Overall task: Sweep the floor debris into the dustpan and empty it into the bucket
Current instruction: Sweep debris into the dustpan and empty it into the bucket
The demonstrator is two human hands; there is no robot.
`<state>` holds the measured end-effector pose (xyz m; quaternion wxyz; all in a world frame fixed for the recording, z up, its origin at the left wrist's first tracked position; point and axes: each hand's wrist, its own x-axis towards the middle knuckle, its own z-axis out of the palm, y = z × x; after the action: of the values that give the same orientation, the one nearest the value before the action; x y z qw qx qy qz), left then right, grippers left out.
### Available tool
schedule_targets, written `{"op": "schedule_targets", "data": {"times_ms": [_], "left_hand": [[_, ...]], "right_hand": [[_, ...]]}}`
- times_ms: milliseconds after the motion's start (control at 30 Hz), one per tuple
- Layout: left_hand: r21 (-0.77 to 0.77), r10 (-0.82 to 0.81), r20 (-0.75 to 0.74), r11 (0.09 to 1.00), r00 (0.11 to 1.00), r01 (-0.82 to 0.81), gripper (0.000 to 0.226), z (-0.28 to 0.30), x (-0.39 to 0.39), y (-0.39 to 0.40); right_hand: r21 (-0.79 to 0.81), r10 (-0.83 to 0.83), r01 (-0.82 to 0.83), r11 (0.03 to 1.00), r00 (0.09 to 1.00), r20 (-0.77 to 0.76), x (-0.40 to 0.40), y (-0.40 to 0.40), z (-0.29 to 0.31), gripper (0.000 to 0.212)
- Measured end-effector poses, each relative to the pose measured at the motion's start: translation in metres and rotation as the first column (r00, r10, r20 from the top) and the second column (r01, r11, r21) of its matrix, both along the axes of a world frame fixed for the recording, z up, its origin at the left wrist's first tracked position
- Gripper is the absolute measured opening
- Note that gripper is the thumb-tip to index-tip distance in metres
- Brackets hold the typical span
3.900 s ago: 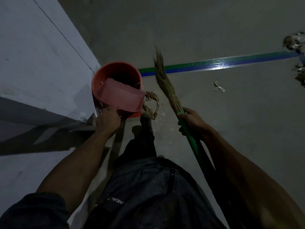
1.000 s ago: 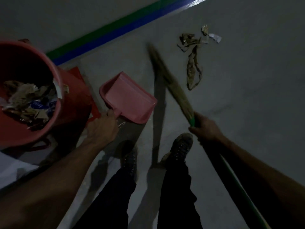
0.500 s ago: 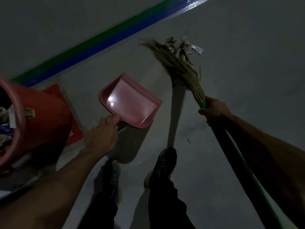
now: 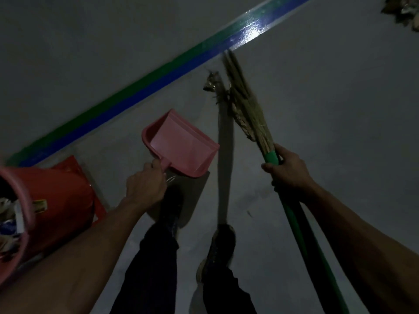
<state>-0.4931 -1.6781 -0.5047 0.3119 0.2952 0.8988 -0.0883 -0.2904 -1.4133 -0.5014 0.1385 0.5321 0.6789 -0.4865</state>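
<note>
A: What is hard to see here?

B: The grey floor (image 4: 317, 132) is dim. The red bucket (image 4: 56, 200) is cut off at the left edge, with only some paper scraps showing inside. More litter (image 4: 405, 12) at the top right corner is cut off too.

A: And the task things?

B: The broom (image 4: 247, 114) has straw bristles and a green handle; the right hand (image 4: 288, 171) is curled around that handle. The bristles touch a small pile of debris (image 4: 213, 81) near the green and blue floor stripe (image 4: 158, 85). The pink dustpan (image 4: 181, 143) looks empty; the left hand (image 4: 145, 184) grips its short handle, between bucket and broom.

A: Anything in the way?

B: Two dark shoes (image 4: 221, 245) stand below the dustpan, and long shadows cross the floor
</note>
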Motion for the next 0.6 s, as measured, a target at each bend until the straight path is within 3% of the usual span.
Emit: {"op": "schedule_targets", "data": {"times_ms": [300, 600], "left_hand": [[0.020, -0.133, 0.065, 0.991, 0.989, 0.132, 0.036, -0.071, -0.091, 0.050], [0.007, -0.256, 0.093, 0.967, 0.962, 0.256, 0.032, -0.115, -0.161, 0.060]], "right_hand": [[0.016, -0.337, 0.339, 0.941, 0.927, 0.167, -0.040, 0.007, -0.067, 0.053], [-0.038, -0.280, 0.285, 0.958, 0.955, 0.100, -0.133, -0.046, -0.107, 0.054]]}}
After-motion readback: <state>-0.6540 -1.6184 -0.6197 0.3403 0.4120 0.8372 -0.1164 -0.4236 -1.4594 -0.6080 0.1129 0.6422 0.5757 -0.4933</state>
